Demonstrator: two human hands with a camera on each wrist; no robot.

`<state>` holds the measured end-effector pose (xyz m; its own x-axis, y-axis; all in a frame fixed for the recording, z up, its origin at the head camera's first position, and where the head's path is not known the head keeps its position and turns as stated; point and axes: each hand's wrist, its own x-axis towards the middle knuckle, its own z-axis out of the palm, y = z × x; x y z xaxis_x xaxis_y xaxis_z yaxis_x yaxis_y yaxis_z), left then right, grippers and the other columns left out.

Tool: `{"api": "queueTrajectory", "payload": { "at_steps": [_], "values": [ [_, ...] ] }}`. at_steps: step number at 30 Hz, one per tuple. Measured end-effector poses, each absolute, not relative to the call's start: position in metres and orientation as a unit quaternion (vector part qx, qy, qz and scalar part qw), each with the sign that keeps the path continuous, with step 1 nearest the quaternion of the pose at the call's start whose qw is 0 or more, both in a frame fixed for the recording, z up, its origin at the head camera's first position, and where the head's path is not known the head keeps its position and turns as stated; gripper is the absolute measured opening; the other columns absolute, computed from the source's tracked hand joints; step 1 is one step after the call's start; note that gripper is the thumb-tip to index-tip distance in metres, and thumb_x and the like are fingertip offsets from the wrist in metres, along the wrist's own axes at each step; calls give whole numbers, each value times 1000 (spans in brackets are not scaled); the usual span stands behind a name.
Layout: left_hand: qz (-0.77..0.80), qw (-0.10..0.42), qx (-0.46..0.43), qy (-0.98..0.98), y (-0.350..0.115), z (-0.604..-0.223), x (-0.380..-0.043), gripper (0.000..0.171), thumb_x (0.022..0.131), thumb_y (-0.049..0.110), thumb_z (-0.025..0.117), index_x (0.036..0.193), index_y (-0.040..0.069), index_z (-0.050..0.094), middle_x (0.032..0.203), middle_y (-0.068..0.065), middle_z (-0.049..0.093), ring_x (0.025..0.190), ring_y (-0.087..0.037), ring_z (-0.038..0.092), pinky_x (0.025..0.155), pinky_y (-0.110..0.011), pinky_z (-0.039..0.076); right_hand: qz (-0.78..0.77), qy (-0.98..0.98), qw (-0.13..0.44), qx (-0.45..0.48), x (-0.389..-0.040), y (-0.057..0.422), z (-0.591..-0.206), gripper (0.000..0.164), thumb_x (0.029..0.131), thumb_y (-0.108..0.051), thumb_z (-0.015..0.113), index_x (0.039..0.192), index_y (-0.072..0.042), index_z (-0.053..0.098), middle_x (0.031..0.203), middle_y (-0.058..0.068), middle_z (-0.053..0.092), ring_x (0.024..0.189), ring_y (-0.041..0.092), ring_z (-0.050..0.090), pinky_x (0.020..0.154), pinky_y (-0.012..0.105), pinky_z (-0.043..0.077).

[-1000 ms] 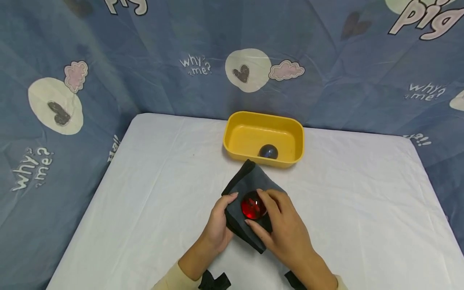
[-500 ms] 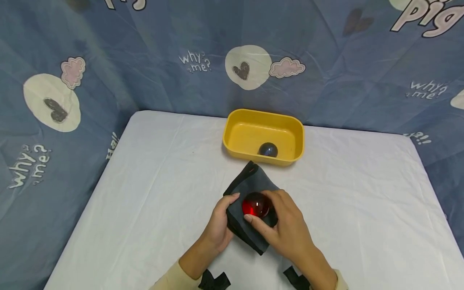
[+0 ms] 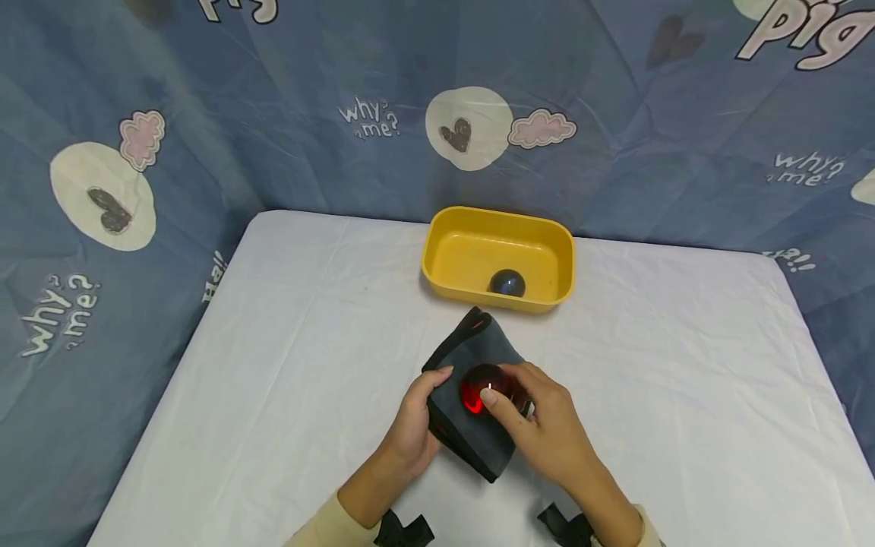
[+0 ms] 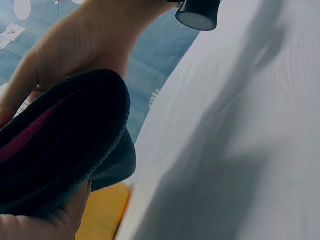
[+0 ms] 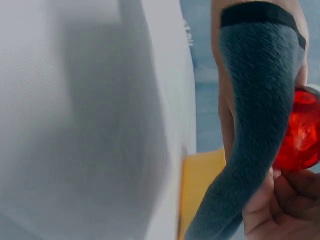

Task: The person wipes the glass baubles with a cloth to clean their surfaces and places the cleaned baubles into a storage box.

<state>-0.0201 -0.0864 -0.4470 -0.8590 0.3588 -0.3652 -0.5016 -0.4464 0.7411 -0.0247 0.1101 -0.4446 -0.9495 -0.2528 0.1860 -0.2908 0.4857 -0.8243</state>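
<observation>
A folded dark grey cloth with black edging [image 3: 472,433] is held at its left side by my left hand [image 3: 413,418], thumb on top and the other fingers hidden underneath. Over the cloth's upper face, my right hand [image 3: 547,425] grips a clear red ball [image 3: 478,391] between thumb and fingers. The right wrist view shows the red ball [image 5: 302,130] against one face of the fuzzy cloth [image 5: 260,85]. In the left wrist view the cloth [image 4: 112,165] curves round a dark fold, where a strip of pinkish red shows.
A yellow tray [image 3: 495,216] stands just beyond the hands, near the table's back edge, with a dark ball [image 3: 506,282] inside. White cloth covers the table [image 3: 307,342]. A blue printed curtain [image 3: 307,175] hangs behind it.
The right hand has shifted slightly right, and its thumb has moved further over the red ball. The cloth has turned and opened a little along its edge. The left hand stays almost still.
</observation>
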Motion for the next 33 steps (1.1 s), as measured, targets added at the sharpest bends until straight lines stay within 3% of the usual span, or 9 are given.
{"api": "queueTrajectory", "payload": {
  "at_steps": [8, 16, 25, 33],
  "values": [
    [847, 261, -78, 456, -89, -446, -15, 63, 107, 33, 36, 160, 1, 25, 159, -14, 37, 135, -15, 48, 109, -28, 44, 550, -828, -55, 98, -31, 120, -448, 26, 106, -26, 62, 119, -8, 75, 102, -3, 74, 88, 15, 68, 77, 30, 58],
    [848, 261, -81, 455, -90, -445, -14, 63, 107, 33, 36, 160, 1, 26, 156, -11, 41, 131, -15, 52, 108, -29, 45, 584, -804, -95, 60, -34, 124, -447, 29, 108, -26, 56, 113, -5, 74, 79, 1, 66, 76, 21, 63, 65, 30, 50],
    [858, 257, -78, 437, -94, -448, -13, 57, 107, 31, 35, 156, 2, 33, 146, -6, 50, 130, -17, 53, 109, -33, 44, 677, -724, -131, 24, -38, 128, -445, 41, 112, -25, 49, 120, 10, 70, 96, 12, 74, 78, 27, 71, 86, 30, 60],
    [871, 248, -65, 420, -99, -450, -13, 50, 108, 30, 35, 151, 5, 40, 143, -3, 54, 131, -18, 54, 109, -34, 45, 755, -636, -159, 12, -44, 132, -447, 50, 114, -24, 46, 132, 21, 56, 104, 11, 77, 87, 26, 76, 89, 37, 61]
  ]
}}
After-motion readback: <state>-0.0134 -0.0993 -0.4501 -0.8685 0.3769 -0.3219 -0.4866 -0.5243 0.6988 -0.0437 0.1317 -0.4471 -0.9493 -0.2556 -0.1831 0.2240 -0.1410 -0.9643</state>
